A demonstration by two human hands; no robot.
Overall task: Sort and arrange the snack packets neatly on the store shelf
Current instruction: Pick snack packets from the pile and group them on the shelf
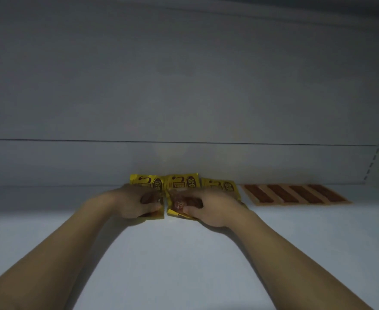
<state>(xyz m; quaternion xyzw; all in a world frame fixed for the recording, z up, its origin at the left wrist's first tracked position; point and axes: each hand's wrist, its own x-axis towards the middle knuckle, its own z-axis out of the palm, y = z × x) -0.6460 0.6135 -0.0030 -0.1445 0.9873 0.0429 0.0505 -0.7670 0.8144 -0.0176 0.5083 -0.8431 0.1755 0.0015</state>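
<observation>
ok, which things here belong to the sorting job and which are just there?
Job:
left hand gripping left yellow packet
right hand gripping middle yellow packet
third yellow packet
row of orange-brown packets
shelf

Just there:
back panel
slotted upright

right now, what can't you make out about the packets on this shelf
Head view, blur: the print on every packet is unreadable, also on the brown packets.
The left hand covers the near half of the left yellow packet.
The right hand covers much of the middle yellow packet.
The right yellow packet is partly behind the right hand; whether they touch cannot be told.
</observation>
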